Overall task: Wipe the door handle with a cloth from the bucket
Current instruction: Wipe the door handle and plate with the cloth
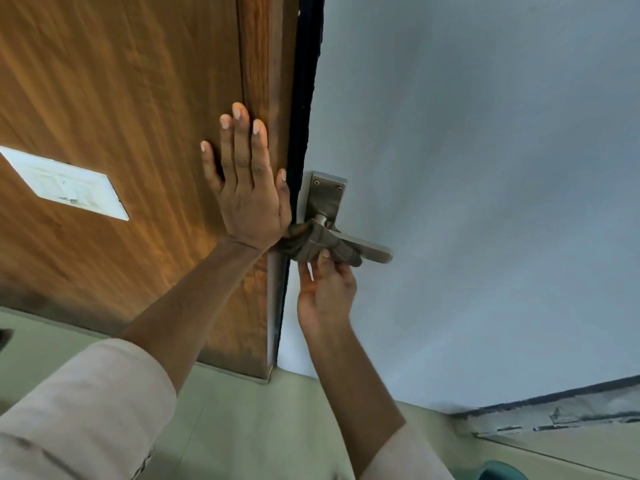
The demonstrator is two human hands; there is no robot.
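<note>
Smooth pale grey-blue door (485, 168), broad bare face right of lever. Grained brown wooden panel (121, 98); left hand (247, 188) flat on it, fingers spread. Brushed metal lever handle (363, 249) on rectangular plate. Crumpled grey cloth (318, 242) wrapped over lever, pinched by right hand (325, 292).

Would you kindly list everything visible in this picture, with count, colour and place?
door handle: one, silver metal lever, on the door, centre
backplate: one, silver, above the lever
cloth: one, grey, draped over the lever
door: one, pale blue-grey, right
wooden panel: one, brown, left
switch plate: one, white, on the panel
teal object: one, bottom right corner, partly cut off
left hand: flat on the panel
right hand: holding the cloth from below
</note>
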